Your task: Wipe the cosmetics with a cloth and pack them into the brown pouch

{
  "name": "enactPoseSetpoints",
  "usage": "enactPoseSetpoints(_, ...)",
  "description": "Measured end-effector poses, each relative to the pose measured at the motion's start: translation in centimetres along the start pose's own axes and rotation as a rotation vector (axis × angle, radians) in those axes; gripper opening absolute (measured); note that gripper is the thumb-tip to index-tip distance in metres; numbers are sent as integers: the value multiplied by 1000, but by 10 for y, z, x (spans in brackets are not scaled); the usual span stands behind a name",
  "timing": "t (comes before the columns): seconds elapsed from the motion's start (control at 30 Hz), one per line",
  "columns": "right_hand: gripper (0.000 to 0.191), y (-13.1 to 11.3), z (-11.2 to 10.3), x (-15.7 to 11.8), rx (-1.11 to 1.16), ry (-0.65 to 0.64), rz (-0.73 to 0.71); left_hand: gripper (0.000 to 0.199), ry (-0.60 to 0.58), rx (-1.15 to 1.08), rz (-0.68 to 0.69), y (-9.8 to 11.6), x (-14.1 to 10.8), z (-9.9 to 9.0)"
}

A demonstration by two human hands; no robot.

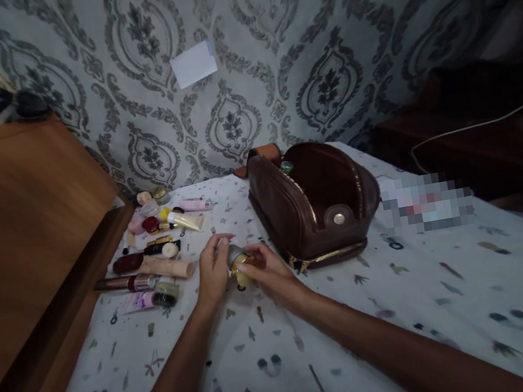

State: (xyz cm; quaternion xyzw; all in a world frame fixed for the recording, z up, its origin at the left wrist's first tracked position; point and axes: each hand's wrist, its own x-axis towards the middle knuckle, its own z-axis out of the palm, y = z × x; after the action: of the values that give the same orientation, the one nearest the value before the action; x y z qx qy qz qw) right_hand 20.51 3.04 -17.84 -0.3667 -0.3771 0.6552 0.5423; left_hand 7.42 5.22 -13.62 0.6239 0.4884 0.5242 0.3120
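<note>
Both hands are closed around a small cosmetic jar (236,256) with a grey top and a yellowish lower part, held just above the patterned cloth. My left hand (212,270) grips it from the left with thumb and fingers. From the right, my right hand (274,273) holds it, its thumb across the yellowish part. Beyond my right hand stands a dark brown bag (285,219), unzipped and gaping, with a small green item (287,167) at its opening. To the left lie makeup items, among them a beige tube (167,266) and a dark green jar (166,293).
A white patterned cloth (273,388) covers the surface. A wooden panel (23,242) borders it on the left, and a patterned wall (229,121) rises behind. At the right are a blurred-out patch (427,201) and a white cable (485,124).
</note>
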Motion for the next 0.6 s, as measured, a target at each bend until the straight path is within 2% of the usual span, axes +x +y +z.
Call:
enactPoseSetpoints(0.1, 53, -5, 1, -3, 23, -58, 7, 28, -12, 96, 106, 0, -3, 0)
enactPoseSetpoints(0.2, 56, -7, 1, -3, -12, -84, -31, 27, -25, 226, 157, -3, -5, -1)
enactPoseSetpoints(0.3, 62, -6, -1, 1, -131, -80, -108, 28, -56, 298, 149, -4, -6, -1)
enactPoseSetpoints(0.47, 61, -2, -4, 3, -286, -120, -205, 39, -38, 166, 68, -6, 0, -4)
enactPoseSetpoints(0.53, 67, -1, -3, 1, -340, -126, -219, 44, -11, 87, -16, -8, 3, -7)
enactPoseSetpoints(0.6, 64, 1, -2, 0, -380, -108, -236, 46, 18, 15, -119, -9, 6, -9)
